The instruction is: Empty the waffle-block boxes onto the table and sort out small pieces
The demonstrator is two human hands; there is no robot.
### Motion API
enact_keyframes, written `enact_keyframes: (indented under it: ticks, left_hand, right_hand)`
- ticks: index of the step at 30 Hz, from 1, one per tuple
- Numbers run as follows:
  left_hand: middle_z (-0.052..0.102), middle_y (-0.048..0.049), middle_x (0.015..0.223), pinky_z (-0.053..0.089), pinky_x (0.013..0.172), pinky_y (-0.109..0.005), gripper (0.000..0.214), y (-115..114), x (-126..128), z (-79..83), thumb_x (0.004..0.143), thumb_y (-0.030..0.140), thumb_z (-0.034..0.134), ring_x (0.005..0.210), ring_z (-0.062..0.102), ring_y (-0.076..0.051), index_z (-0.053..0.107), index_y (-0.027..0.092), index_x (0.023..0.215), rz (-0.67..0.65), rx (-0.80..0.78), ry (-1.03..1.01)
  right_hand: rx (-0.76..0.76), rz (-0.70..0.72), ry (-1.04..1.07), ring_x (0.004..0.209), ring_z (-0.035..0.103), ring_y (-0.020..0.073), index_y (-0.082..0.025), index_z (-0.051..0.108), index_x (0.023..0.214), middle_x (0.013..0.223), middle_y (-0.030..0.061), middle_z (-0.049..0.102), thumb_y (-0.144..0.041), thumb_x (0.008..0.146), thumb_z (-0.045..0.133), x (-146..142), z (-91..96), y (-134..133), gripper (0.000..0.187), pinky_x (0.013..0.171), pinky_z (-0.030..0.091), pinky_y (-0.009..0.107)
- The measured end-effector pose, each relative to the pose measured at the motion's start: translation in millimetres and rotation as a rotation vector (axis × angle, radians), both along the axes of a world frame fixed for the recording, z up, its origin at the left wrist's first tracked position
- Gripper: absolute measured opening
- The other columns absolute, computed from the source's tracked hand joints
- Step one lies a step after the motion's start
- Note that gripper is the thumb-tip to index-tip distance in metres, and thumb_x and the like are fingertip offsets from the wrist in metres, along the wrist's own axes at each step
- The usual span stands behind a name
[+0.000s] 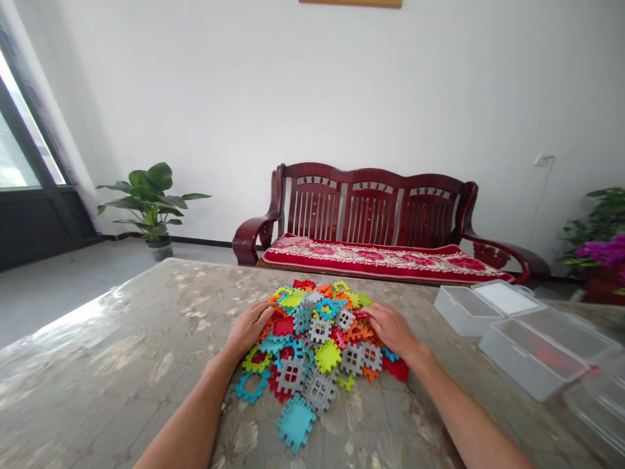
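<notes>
A heap of toothed plastic building tiles lies on the table between my hands, in grey, turquoise, red, orange and lime green. My left hand rests against the heap's left side, fingers extended along the tiles. On the opposite side, my right hand touches the heap with its fingers reaching inward, by a red tile. Grey window tiles lie among the others. A lime tile sits in the middle, and a solid turquoise tile lies flat at the near edge. My fingertips are partly hidden.
Translucent plastic boxes stand on the table at the right, with something red in one. Beyond the table is a dark red wooden bench with a patterned cushion. A potted plant stands on the floor at left.
</notes>
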State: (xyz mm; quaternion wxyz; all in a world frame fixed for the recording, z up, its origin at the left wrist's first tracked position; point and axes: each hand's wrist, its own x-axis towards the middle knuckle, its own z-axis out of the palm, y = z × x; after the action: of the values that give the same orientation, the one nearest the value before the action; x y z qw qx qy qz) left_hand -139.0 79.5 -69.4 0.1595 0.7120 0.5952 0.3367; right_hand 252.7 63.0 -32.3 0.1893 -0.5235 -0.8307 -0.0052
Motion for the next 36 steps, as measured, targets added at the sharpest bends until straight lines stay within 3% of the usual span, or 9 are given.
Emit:
enact_keyframes:
  ticks: [7,10,13,19,22,26,30,33,36]
  left_hand:
    - [0.071,-0.0062,0.126,0.044,0.108,-0.039,0.055,3.3,-0.6,0.2,0.09,0.054,0.033,0.12,0.063,-0.026,0.073,0.022,0.112,0.061,-0.006,-0.052]
    - [0.072,-0.0053,0.123,0.045,0.106,-0.038,0.053,3.2,0.0,1.0,0.089,0.054,0.035,0.118,0.064,-0.027,0.074,0.023,0.108,0.074,0.008,-0.06]
    - [0.072,-0.0053,0.124,0.046,0.105,-0.039,0.053,2.3,0.7,2.4,0.089,0.054,0.035,0.118,0.064,-0.027,0.074,0.024,0.108,0.088,-0.001,-0.053]
    - [0.071,-0.0067,0.126,0.044,0.107,-0.038,0.057,2.1,2.8,3.7,0.089,0.054,0.031,0.12,0.063,-0.027,0.072,0.022,0.114,0.098,-0.028,-0.02]
    - [0.069,-0.0073,0.128,0.043,0.108,-0.038,0.061,2.0,4.4,5.3,0.09,0.056,0.029,0.121,0.062,-0.027,0.07,0.021,0.118,0.092,-0.03,-0.003]
    - [0.068,-0.0072,0.13,0.042,0.109,-0.038,0.062,0.4,6.0,9.2,0.09,0.057,0.028,0.123,0.061,-0.027,0.069,0.021,0.12,0.044,-0.03,0.011]
    - [0.069,-0.0037,0.129,0.043,0.108,-0.038,0.057,0.8,4.9,7.9,0.089,0.056,0.032,0.122,0.061,-0.026,0.07,0.024,0.117,0.023,-0.007,0.001]
    - [0.07,-0.0026,0.128,0.043,0.108,-0.036,0.051,3.8,2.7,2.1,0.089,0.054,0.036,0.12,0.062,-0.025,0.071,0.026,0.114,0.015,0.006,-0.002]
    - [0.069,-0.0038,0.128,0.042,0.109,-0.037,0.047,6.5,1.0,-3.2,0.088,0.052,0.041,0.12,0.062,-0.024,0.071,0.025,0.113,0.003,0.018,0.011]
  right_hand:
    - [0.1,-0.141,0.336,0.095,0.067,0.0245,-0.021,0.071,0.103,0.101,0.0095,0.073,-0.031,0.094,0.042,8.7,2.4,5.6,0.032,0.085,0.05,0.036]
    - [0.017,-0.058,0.501,0.099,0.067,0.0243,-0.022,0.07,0.109,0.109,0.0088,0.073,-0.035,0.09,0.049,-3.5,12.8,6.5,0.031,0.089,0.051,0.037]
    - [-0.116,0.026,0.641,0.106,0.067,0.0244,-0.022,0.065,0.122,0.121,0.0092,0.07,-0.045,0.086,0.056,-9.0,16.5,5.9,0.044,0.092,0.052,0.038]
    - [-0.032,-0.256,0.646,0.117,0.062,0.0302,-0.018,0.07,0.114,0.122,0.0145,0.069,-0.056,0.086,0.043,30.6,-12.3,0.9,0.055,0.106,0.044,0.047]
    - [-0.074,-0.339,0.615,0.122,0.059,0.0316,-0.018,0.069,0.117,0.125,0.0151,0.068,-0.058,0.084,0.043,46.3,-32.3,-3.6,0.058,0.111,0.039,0.05]
    - [-0.197,-0.284,0.655,0.127,0.056,0.0305,-0.019,0.067,0.122,0.132,0.0138,0.065,-0.065,0.084,0.043,39.2,-47.3,-9.7,0.064,0.114,0.036,0.049]
    - [-0.229,-0.173,0.782,0.131,0.053,0.0278,-0.02,0.064,0.126,0.136,0.0115,0.063,-0.069,0.085,0.044,26.7,-49.0,-14.7,0.067,0.115,0.037,0.045]
    - [-0.15,-0.188,0.809,0.126,0.056,0.0285,-0.02,0.066,0.122,0.131,0.0125,0.066,-0.065,0.088,0.043,26.4,-45.8,-20.5,0.061,0.111,0.041,0.047]
    - [0.077,-0.16,0.692,0.122,0.058,0.0292,-0.02,0.068,0.116,0.126,0.0126,0.068,-0.055,0.092,0.047,25.2,-37.7,-31.7,0.048,0.109,0.041,0.051]
